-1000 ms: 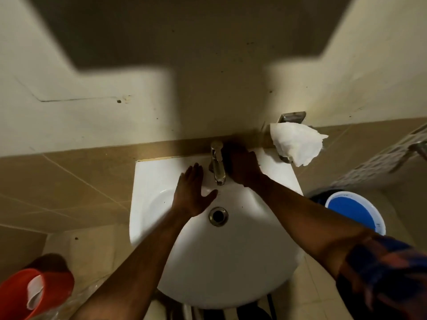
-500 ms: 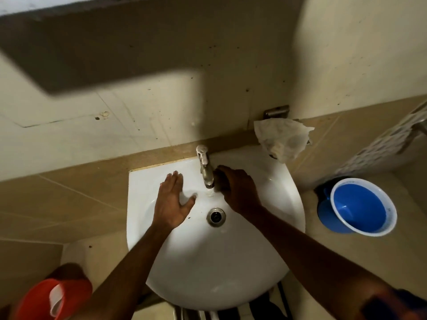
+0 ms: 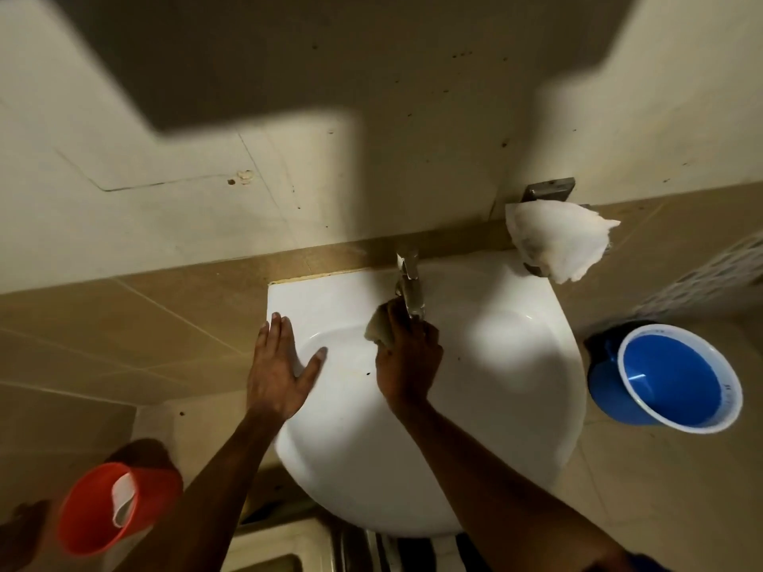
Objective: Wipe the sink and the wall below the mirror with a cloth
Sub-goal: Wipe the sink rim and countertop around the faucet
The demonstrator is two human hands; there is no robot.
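While we scrub by tap [image 3: 411, 291], right hand [image 3: 406, 361] clenches cloth [image 3: 377, 330], wad bulging just left of fingers; left hand [image 3: 276, 373] flat, fingers straight on sink [image 3: 516, 365] rim, likely bracing our lean.

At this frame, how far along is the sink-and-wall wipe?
Done: hard to confirm; the sink looks mostly white, though a dark speck sits in the basin. In hand: the right hand holds the cloth beside the faucet, while the left hand lies flat on the sink's left rim. Left: the wall above shows scattered dark specks, so it looks unwiped.
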